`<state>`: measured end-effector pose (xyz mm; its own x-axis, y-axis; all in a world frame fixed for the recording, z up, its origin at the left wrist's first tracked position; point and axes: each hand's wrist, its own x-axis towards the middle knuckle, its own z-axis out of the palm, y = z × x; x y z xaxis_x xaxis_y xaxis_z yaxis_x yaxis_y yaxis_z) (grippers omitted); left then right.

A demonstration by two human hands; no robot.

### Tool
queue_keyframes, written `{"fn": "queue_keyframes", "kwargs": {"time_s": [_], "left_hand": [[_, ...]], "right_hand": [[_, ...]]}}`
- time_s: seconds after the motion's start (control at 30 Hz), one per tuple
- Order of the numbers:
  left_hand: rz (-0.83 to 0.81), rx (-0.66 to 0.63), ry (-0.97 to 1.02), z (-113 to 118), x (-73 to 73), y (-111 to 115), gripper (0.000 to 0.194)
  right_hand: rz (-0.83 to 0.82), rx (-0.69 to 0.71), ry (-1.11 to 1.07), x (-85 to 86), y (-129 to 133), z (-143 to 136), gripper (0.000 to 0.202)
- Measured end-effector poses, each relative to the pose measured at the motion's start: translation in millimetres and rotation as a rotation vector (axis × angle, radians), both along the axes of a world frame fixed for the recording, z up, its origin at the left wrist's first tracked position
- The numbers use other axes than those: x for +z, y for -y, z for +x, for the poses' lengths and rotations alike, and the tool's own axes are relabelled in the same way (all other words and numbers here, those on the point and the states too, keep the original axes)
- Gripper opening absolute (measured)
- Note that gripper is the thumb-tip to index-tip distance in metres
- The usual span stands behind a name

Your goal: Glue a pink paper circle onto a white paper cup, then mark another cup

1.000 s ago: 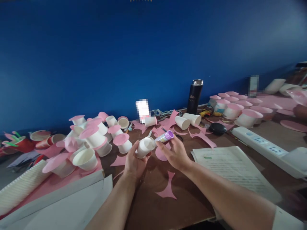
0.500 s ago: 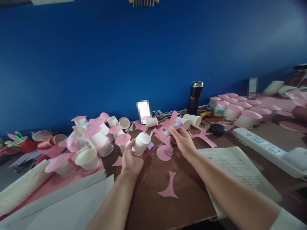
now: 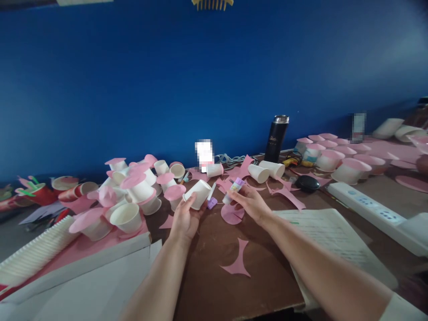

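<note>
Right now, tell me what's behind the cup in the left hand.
Beyond the cup, at right, a purple cap lies on the desk; anything directly behind is covered.

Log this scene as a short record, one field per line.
Left hand: holds a white paper cup, tilted
Right hand: holds a glue stick, apart from the cup
Between the hands: purple cap and pink paper circle, on the brown table
Person's left: cups with pink paper tops
Person's right: power strip, printed sheets
Near the blue wall: black bottle
</note>
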<state>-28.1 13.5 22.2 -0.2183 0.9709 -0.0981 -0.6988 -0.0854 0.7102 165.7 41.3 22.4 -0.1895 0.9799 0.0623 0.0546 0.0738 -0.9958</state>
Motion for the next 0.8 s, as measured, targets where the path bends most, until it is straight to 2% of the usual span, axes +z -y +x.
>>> {"fn": "queue_keyframes", "kwargs": {"time_s": [0.2, 0.37, 0.47, 0.53, 0.6, 0.7, 0.8], "left_hand": [[-0.01, 0.019, 0.031, 2.9, -2.7, -3.0, 0.017], [-0.058, -0.057, 0.147, 4.0, 3.2, -1.7, 0.015], [-0.175, -0.078, 0.204, 4.2, 9.2, 1.1, 0.014], [-0.262, -0.127, 0.203, 4.5, 11.1, 2.2, 0.014], [-0.331, -0.233, 0.154, 4.9, 9.3, 2.4, 0.013], [-0.441, -0.434, 0.007, 4.7, 0.2, 1.4, 0.01], [-0.492, -0.561, -0.11, 1.5, -9.3, 0.5, 0.009]], "right_hand": [[-0.005, 0.056, -0.038, 2.9, 3.4, 1.1, 0.033], [0.034, 0.245, -0.14, 8.3, 12.5, 0.0, 0.031], [0.051, 0.327, -0.185, 12.3, 17.7, -1.7, 0.038], [0.067, 0.284, -0.218, 13.4, 17.8, -1.0, 0.042], [0.075, 0.182, -0.263, 13.1, 14.6, 1.7, 0.041], [0.087, 0.033, -0.311, 10.2, 6.1, 7.3, 0.037], [0.094, -0.026, -0.333, 6.4, 0.1, 9.5, 0.034]]}}
